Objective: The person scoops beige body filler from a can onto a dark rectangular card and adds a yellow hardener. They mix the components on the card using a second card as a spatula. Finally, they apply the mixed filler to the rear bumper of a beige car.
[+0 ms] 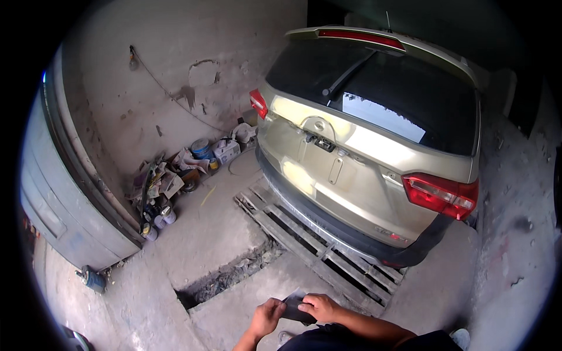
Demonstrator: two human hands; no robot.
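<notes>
Far to the left of the car [363,175] stands a grey metal door [70,216], with a blue can [93,279] on the floor by its foot; nearer the car, still on its left, small tins [168,215] stand beside a heap of papers [167,178] along the wall. A rubble-filled trench [234,278] runs across the floor short of the car's rear bumper.

Nearer the wearer than that bumper, the left hand [269,312] pinches one side of a dark sheet [298,313], thumb pressing over its edge. To handle the sheet well, I would keep both thumbs level, draw it evenly between the two grips and press any crease along its whole length, so that it does not skew or tear.

The sheet looks thin, matt and nearly black on the side facing up, with a paler grey part showing along its far edge; whether that is a fold or a second layer I cannot tell. The right hand [319,305] pinches its other side, thumb and fingers closed on it. Beyond, a slatted wooden frame [284,235] lies along the car's bumper.
</notes>
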